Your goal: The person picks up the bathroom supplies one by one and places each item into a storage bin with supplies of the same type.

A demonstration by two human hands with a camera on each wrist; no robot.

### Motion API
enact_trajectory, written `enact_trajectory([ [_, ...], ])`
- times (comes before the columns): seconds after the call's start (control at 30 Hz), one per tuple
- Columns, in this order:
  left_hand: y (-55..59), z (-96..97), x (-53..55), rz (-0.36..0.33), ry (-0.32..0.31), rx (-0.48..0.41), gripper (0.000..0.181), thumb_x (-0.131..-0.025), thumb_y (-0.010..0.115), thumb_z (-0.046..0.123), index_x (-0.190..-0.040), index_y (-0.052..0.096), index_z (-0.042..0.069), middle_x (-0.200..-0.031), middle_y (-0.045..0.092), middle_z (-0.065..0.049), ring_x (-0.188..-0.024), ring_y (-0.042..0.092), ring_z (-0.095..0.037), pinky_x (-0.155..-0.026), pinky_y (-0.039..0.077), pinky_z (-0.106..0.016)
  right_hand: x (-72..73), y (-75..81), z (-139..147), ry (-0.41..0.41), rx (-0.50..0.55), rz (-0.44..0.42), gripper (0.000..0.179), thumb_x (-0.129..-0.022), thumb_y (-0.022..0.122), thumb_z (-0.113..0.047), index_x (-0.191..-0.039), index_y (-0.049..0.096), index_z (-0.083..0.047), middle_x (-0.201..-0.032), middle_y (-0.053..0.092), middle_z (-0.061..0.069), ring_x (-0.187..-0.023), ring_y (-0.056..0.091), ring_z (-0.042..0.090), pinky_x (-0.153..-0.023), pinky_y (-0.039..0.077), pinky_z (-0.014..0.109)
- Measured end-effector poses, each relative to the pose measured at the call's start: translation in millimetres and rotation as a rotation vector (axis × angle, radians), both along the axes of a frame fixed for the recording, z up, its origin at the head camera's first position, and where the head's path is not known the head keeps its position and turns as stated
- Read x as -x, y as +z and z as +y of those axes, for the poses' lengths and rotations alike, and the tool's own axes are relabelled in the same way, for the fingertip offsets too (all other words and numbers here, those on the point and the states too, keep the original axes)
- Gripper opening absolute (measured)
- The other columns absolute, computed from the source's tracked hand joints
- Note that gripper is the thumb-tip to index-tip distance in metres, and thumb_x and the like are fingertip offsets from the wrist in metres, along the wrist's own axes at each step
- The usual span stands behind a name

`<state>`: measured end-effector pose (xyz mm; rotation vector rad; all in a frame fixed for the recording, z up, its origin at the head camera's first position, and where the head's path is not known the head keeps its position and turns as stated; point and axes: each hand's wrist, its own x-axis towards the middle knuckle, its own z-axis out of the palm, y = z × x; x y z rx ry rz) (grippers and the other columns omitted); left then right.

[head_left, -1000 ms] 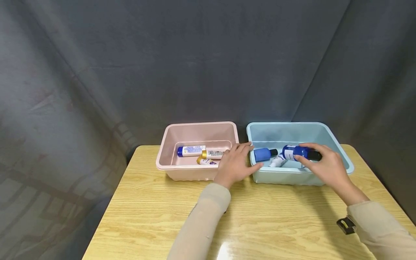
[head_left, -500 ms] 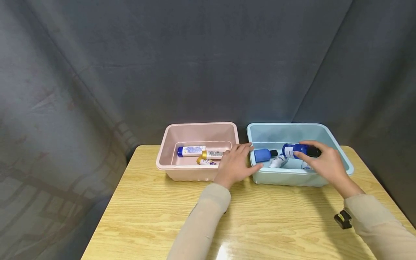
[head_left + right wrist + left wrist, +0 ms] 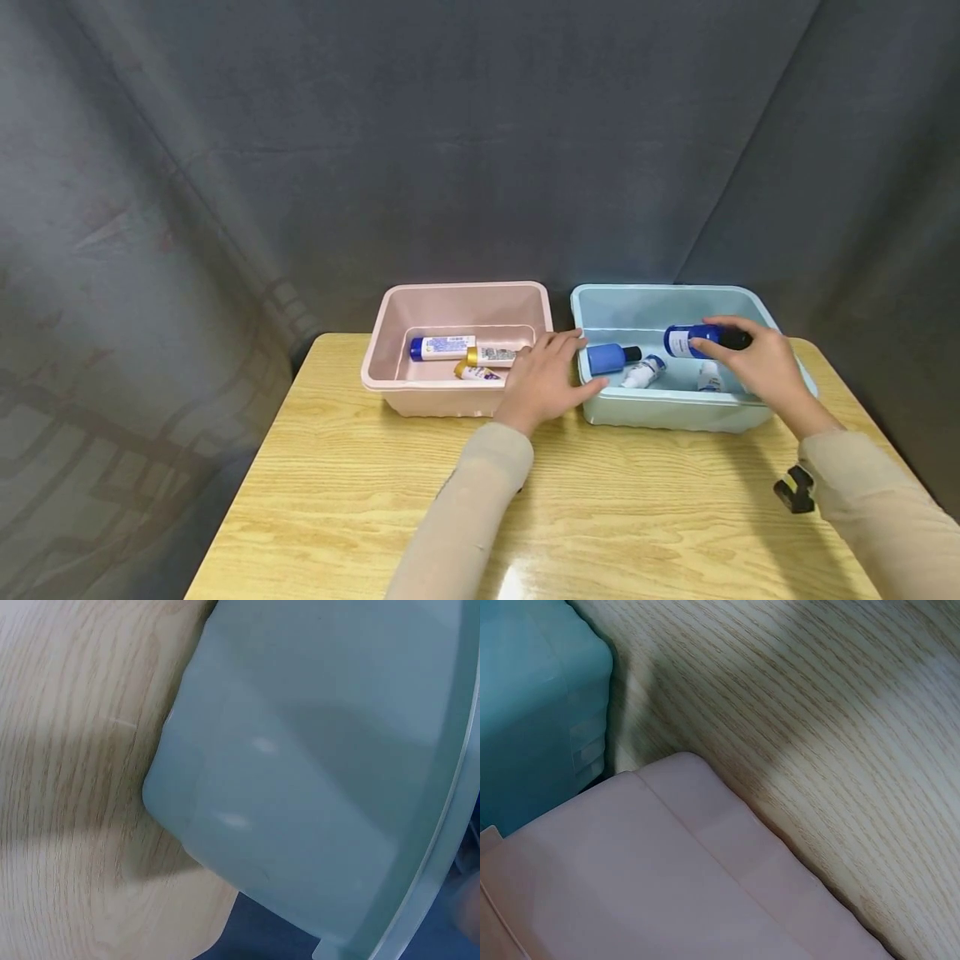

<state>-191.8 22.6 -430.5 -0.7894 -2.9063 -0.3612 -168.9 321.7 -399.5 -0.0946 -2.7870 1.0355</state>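
My right hand [image 3: 768, 365] pinches a dark blue bottle with a black cap [image 3: 692, 341] between thumb and fingers. The bottle lies sideways over the right part of the light blue bin [image 3: 667, 410]. My left hand [image 3: 545, 375] reaches across the pink bin's right front corner, fingers spread toward the gap between the bins, holding nothing. Inside the blue bin are a bright blue bottle with a black cap [image 3: 606, 358], a white bottle with blue print [image 3: 642, 372] and a small white container [image 3: 709, 377]. Neither wrist view shows the held bottle.
The pink bin [image 3: 442, 402] holds a white tube with a blue cap [image 3: 442, 347], a gold-capped tube [image 3: 491, 357] and a smaller gold-and-white tube [image 3: 476, 371]. Both bins stand at the back of a wooden table [image 3: 360, 492], before a dark grey curtain [image 3: 465, 150].
My right hand has shifted slightly right and toward the back with the dark blue bottle. More of the small white container shows below it. My left hand stays in place.
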Motion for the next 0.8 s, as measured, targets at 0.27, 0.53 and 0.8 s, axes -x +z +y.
enact_trajectory([
  [0.27, 0.0, -0.9, 1.0, -0.004, 0.000, 0.005, 0.076, -0.090, 0.033, 0.078, -0.149, 0.042, 0.031, -0.156, 0.034, 0.013, -0.140, 0.032, -0.011, -0.105, 0.042, -0.042, 13.6, -0.9, 7, -0.048, 0.060, -0.068, 0.071, -0.093, 0.063, -0.051, -0.135, 0.054, 0.004, -0.136, 0.047, 0.036, -0.120, 0.046, 0.051, -0.096, 0.041, 0.064],
  [0.53, -0.7, -1.0, 0.2, -0.003, -0.002, 0.009, 0.075, -0.091, 0.034, 0.077, -0.150, 0.041, 0.031, -0.156, 0.034, 0.013, -0.140, 0.032, -0.011, -0.105, 0.042, -0.043, 22.4, -6.4, 8, -0.045, 0.046, -0.130, 0.075, -0.092, 0.062, -0.055, -0.135, 0.051, 0.006, -0.135, 0.045, 0.035, -0.121, 0.044, 0.053, -0.099, 0.038, 0.068],
  [0.8, -0.3, 0.4, -0.2, 0.008, -0.007, 0.012, 0.073, -0.091, 0.037, 0.075, -0.149, 0.042, 0.031, -0.156, 0.034, 0.013, -0.139, 0.033, -0.011, -0.103, 0.043, -0.042, 25.8, -12.9, 7, -0.033, 0.010, -0.109, 0.068, -0.093, 0.064, -0.048, -0.132, 0.053, 0.007, -0.135, 0.047, 0.037, -0.119, 0.047, 0.052, -0.099, 0.038, 0.067],
])
